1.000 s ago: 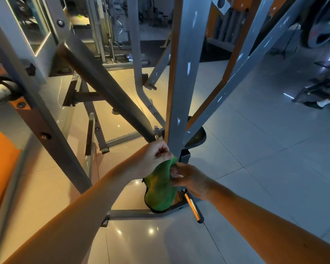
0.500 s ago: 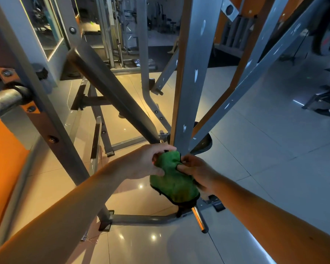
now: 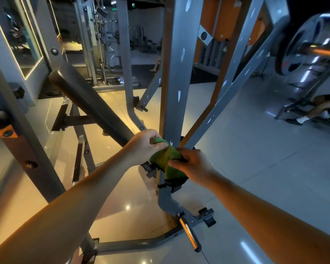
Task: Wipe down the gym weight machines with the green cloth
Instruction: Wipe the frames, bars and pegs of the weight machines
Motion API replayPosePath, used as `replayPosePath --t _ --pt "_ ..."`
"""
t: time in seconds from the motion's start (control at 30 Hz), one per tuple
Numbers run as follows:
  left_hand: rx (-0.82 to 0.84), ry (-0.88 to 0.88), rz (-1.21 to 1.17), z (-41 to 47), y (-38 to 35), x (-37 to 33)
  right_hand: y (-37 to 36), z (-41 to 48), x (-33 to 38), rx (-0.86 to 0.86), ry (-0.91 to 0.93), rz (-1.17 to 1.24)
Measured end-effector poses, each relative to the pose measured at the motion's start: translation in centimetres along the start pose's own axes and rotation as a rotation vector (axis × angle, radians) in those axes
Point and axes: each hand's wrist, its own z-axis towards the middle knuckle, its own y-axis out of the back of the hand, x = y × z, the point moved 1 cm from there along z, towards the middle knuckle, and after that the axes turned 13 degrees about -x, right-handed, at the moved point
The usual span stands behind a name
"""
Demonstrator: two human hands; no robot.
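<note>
We reach both arms forward. Our left hand (image 3: 145, 147) curls its fingers round the top corner of the green cloth (image 3: 166, 159), which lies against the grey upright of the weight machine (image 3: 171, 92). Our right hand (image 3: 194, 166) pinches the cloth's other edge, knuckles up. Half a second ago the cloth was a rounder wad; now it is drawn out between our hands.
</note>
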Motion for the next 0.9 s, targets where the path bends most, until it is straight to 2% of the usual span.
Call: replayPosePath --t 0.2,0.3,0.47,0.63,0.73,0.9 --pt "-0.150 -0.089 -0.190 5.2 2.3 -3.8 3.5 3.8 5.4 -0.305 -0.079 0.575" --pt "-0.314 -0.138 -0.212 7.5 4.0 -5.9 5.0 6.3 8.7 -0.440 -0.104 0.711" --pt "-0.601 -0.212 -0.272 11.2 7.0 -9.7 7.6 11.1 13.2 -0.721 -0.007 0.532" --pt "-0.775 -0.256 -0.331 15.1 10.7 -14.4 12.1 16.1 18.6 -0.841 0.228 0.189" --pt "-0.824 -0.233 -0.346 17.0 12.7 -16.9 15.0 18.8 22.6 -0.898 0.380 -0.022" --pt "-0.822 -0.178 -0.349 18.7 13.8 -18.5 17.0 21.7 26.6 -0.993 0.603 -0.238"
